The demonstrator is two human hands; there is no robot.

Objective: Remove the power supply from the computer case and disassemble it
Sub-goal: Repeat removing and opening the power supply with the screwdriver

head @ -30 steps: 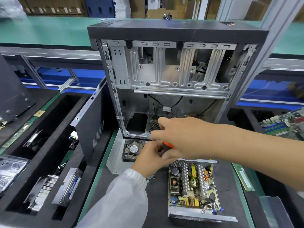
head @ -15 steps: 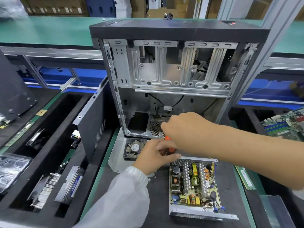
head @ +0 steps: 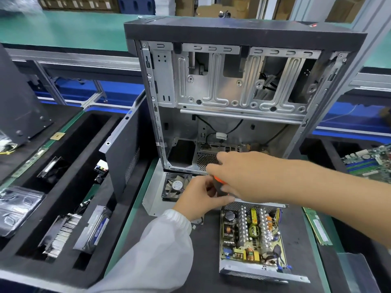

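Two hands meet over the black mat's far edge: the left hand point(head: 200, 199) and right hand point(head: 237, 176) both grip an orange-handled screwdriver point(head: 220, 183). The power supply point(head: 251, 235) lies out of the computer case point(head: 232, 98), cover off, board still seated.

The case point(head: 243, 98) stands open toward the viewer — its lower bay is reachable, with loose cables point(head: 220, 132) at the back. Both hands point(head: 237, 174) block its mouth. Just below, the fan point(head: 175, 186) and the board point(head: 251, 233) crowd the mat point(head: 203, 250) — bare strips flank the board.
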